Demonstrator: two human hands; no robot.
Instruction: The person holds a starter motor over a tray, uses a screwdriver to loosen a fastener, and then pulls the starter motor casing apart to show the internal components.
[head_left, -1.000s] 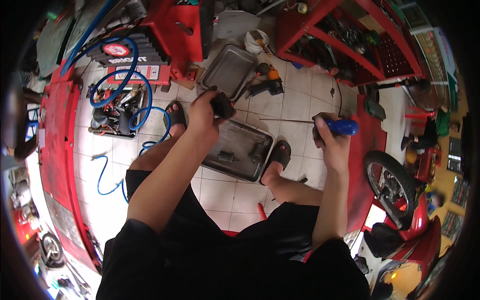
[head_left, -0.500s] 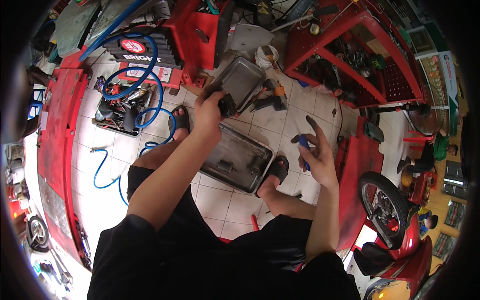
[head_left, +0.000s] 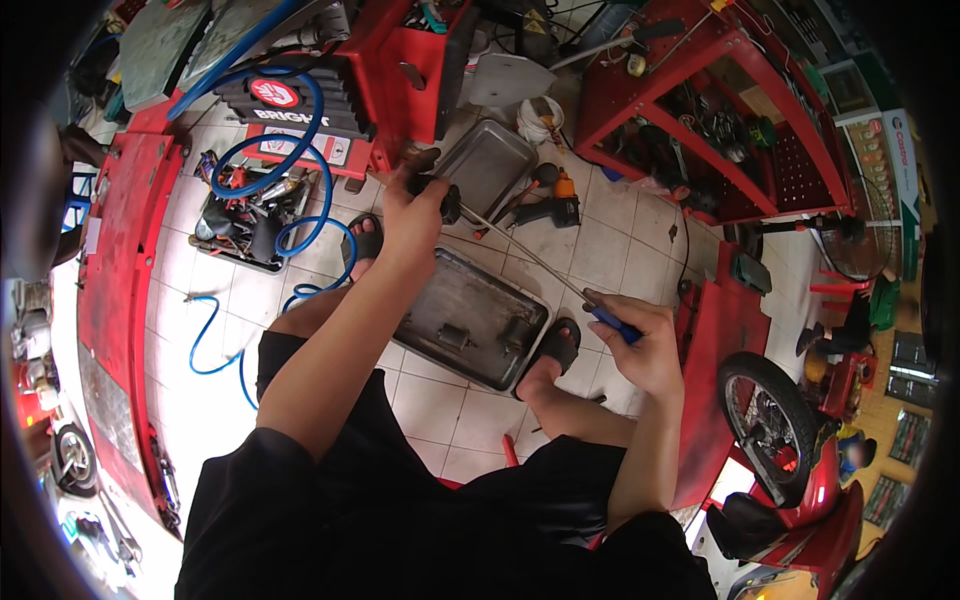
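Note:
My left hand is closed around a small dark mechanical part, whose kind I cannot make out because the fingers cover much of it. In my right hand is a screwdriver with a blue handle and a long thin shaft. The shaft slants up and left, its tip at or very near the dark part. Below them on the floor lies a worn metal tray with a few dark parts in it, between my feet. Beyond it is a second grey tray.
Right of the far tray lies a black and orange power tool. A coiled blue air hose hangs at left above a tray of parts. A red shelf cart stands far right, a motorcycle wheel nearer right.
My right hand has turned the screwdriver so its shaft points toward the dark part, and has moved slightly down and right. My left hand stays almost in place with the part.

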